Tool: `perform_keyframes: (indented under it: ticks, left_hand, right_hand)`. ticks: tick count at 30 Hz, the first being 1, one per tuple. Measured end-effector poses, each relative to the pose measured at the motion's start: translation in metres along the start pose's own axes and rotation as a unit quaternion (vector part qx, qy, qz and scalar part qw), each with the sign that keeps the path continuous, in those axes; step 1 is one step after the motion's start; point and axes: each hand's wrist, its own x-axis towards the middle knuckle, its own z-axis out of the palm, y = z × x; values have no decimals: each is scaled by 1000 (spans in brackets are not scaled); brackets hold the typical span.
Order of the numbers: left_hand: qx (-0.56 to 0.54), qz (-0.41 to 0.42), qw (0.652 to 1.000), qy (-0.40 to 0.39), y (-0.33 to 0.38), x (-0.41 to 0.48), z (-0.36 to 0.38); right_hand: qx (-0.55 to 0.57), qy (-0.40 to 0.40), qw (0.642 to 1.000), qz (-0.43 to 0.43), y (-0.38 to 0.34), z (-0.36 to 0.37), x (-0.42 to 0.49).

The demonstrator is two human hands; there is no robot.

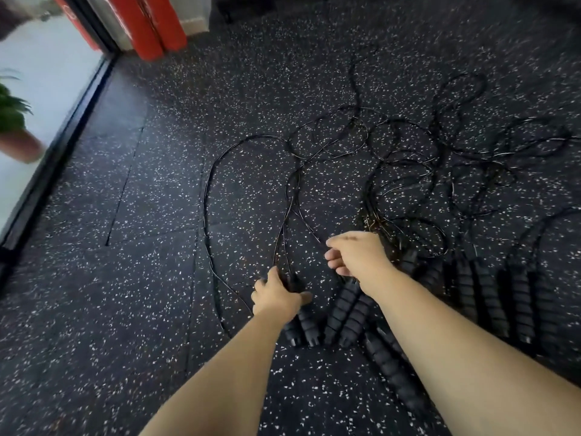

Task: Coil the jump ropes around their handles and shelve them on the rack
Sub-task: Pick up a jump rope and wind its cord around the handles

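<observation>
Handle pair point(303, 327) gripped under left hand point(278, 298); right hand point(356, 258) just beside, grasp unclear.

Matt ribbed foam handles point(342, 313), glossy thin cords point(361, 143), speckled rubber floor point(125, 278).

Two bare forearms point(226, 366)

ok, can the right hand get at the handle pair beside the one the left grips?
Likely yes: the right hand hovers close above that handle pair, and nothing lies across it.
</observation>
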Motion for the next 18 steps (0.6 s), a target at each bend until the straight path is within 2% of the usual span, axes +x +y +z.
perform_keyframes:
  ticks: [5, 8, 13, 18]
  left_hand:
    - [63, -16, 998, 14, -5, 21, 26]
    - [155, 9, 988, 23, -9, 26, 36]
    - [242, 53, 968, 37, -23, 26, 36]
    - [270, 81, 958, 43, -33, 24, 31]
  right_hand:
    - [9, 4, 1000, 13, 22, 5, 20]
    - [1, -1, 1000, 17, 30, 11, 26]
    - [-7, 2, 1000, 18, 33, 11, 27]
    - [-12, -1, 1000, 23, 34, 11, 23]
